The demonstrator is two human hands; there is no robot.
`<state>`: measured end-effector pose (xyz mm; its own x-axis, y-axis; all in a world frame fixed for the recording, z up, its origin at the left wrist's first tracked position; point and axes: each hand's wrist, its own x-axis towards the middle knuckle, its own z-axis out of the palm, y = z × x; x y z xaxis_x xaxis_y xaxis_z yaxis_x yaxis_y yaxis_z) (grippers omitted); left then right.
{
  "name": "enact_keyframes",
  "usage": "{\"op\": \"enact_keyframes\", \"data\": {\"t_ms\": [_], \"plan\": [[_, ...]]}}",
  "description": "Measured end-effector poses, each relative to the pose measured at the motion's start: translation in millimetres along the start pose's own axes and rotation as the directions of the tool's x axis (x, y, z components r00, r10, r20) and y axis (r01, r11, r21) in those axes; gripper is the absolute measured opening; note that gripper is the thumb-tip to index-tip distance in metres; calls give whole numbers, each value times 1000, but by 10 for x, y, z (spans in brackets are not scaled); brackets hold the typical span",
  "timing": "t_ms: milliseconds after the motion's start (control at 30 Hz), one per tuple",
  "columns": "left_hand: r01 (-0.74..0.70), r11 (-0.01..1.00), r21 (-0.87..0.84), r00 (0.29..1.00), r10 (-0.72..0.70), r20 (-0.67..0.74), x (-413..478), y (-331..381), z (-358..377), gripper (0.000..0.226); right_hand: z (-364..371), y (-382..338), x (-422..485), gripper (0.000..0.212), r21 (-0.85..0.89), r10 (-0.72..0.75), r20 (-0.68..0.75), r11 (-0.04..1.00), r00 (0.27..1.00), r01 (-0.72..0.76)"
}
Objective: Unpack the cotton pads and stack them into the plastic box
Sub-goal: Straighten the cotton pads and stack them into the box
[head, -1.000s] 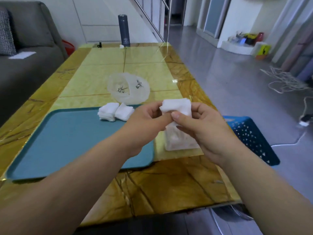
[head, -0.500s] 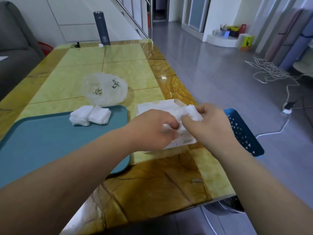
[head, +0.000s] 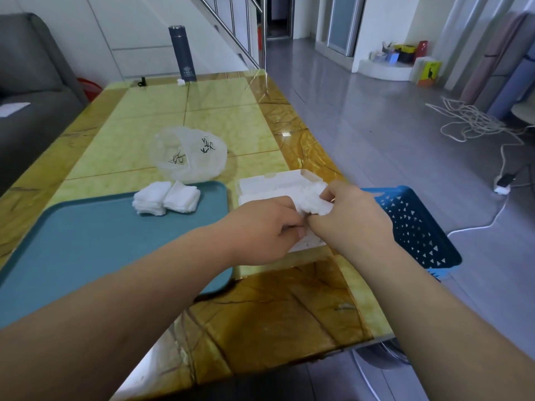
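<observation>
Hands meet just above the near end of the plastic box (head: 269, 183). The right hand (head: 350, 218) has its thumb and curled fingers clamped round a crumpled bundle of cotton pads (head: 312, 198). The left hand (head: 266, 227), knuckles up and fingers curled under, pinches the same bundle from the other side. The bundle sits right over the open white box, touching or nearly touching what is inside it; from here I can't tell which.

The box lies close to the right edge of the table (head: 275, 308), and its near part is hidden behind both hands. Just to its left lies a teal tray (head: 86, 241), with two stacks of pads (head: 166, 197) side by side in its far right corner. Beyond the tray's far edge, around the middle of the table, lies a crumpled clear plastic bag (head: 188, 154) with black markings. A dark flask (head: 183, 53) stands upright at the table's far edge. Off the right edge, lower down, is a blue perforated basket (head: 417, 227).
</observation>
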<state>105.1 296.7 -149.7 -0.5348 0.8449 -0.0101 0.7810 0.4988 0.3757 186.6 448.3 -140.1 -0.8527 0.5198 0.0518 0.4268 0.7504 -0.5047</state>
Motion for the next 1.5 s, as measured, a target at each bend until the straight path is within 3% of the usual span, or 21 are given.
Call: {"op": "enact_keyframes", "data": {"t_ms": [133, 267, 367, 500, 733, 867, 1067, 1133, 1200, 1267, 1333, 1433, 1500], "plan": [[2, 993, -116, 1000, -5, -31, -36, -15, -12, 20, 18, -60, -13, 31, -30, 6, -17, 1000, 1000, -7], [30, 983, -183, 996, -44, -73, -65, -15, 26, 15, -8, -91, 13, 42, -109, 17, 85, 994, 996, -8], [41, 970, -238, 990, -70, -118, -90, -39, 75, 11, -12, -70, -19, 39, -121, -27, 148, 992, 989, 45], [-11, 973, -233, 981, -35, -193, -87, -59, 133, 11, 20, -81, -64, 27, -156, -75, 125, 983, 989, 94], [-18, 962, -274, 970, -49, -237, -108, -71, 147, 8, 32, -163, -11, 31, -121, 12, 150, 993, 989, 7], [-26, 964, -266, 965, -46, -259, -127, -54, 166, 17, 13, -227, -17, 26, -136, 27, 219, 991, 975, 4], [-87, 967, -241, 925, -12, -380, -344, -77, 229, 16, -58, -372, -116, 21, -278, -16, 40, 960, 999, 27], [-97, 962, -256, 897, -26, -440, -449, -142, 206, 17, 3, -487, -156, 27, -240, -113, -42, 966, 993, 100], [-80, 965, -250, 864, -58, -500, -588, -289, 132, 18, 114, -691, -199, 20, -103, -223, -69, 971, 973, 215], [-17, 971, -238, 846, -113, -521, -730, -508, 56, 13, 254, -920, -234, 36, 62, -300, -24, 952, 954, 301], [137, 964, -228, 835, -236, -497, -873, -804, -16, 16, 424, -1152, -275, 46, 191, -344, 37, 924, 938, 331], [386, 907, -169, 784, -419, -459, -1069, -1281, -163, 28, 749, -1450, -247, 50, 275, -372, 178, 908, 911, 317], [476, 876, -79, 790, -465, -401, -1084, -1442, -266, 38, 898, -1530, -212, 53, 288, -338, 244, 920, 909, 265]]}}
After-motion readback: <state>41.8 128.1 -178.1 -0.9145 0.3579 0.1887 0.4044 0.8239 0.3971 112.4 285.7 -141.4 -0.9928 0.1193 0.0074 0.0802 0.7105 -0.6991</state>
